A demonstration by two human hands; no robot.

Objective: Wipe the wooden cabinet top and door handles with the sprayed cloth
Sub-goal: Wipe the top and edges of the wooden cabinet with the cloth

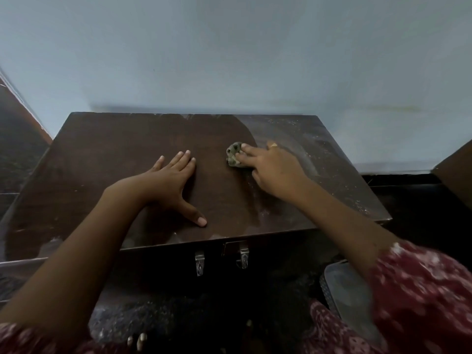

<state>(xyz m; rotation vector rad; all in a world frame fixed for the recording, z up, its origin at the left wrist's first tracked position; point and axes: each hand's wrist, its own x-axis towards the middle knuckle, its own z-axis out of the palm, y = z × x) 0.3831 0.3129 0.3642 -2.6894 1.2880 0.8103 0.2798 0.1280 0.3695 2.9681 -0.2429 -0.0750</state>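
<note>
A dark wooden cabinet top (107,154) fills the middle of the view, against a pale blue wall. Its left and middle look dark and clean; the right part (319,149) is grey with dust and specks. My right hand (270,169) holds a small bunched greenish cloth (233,154) down on the top, at the border of the dusty area. My left hand (173,180) rests flat on the wood to the left, fingers straight and thumb spread. Two metal door handles (200,263) (244,256) hang below the front edge.
A dark panel (18,139) leans at the far left. Another dark piece of furniture (457,175) stands at the right edge. A grey flat object (350,297) lies low by my right sleeve. The floor below is dark and speckled.
</note>
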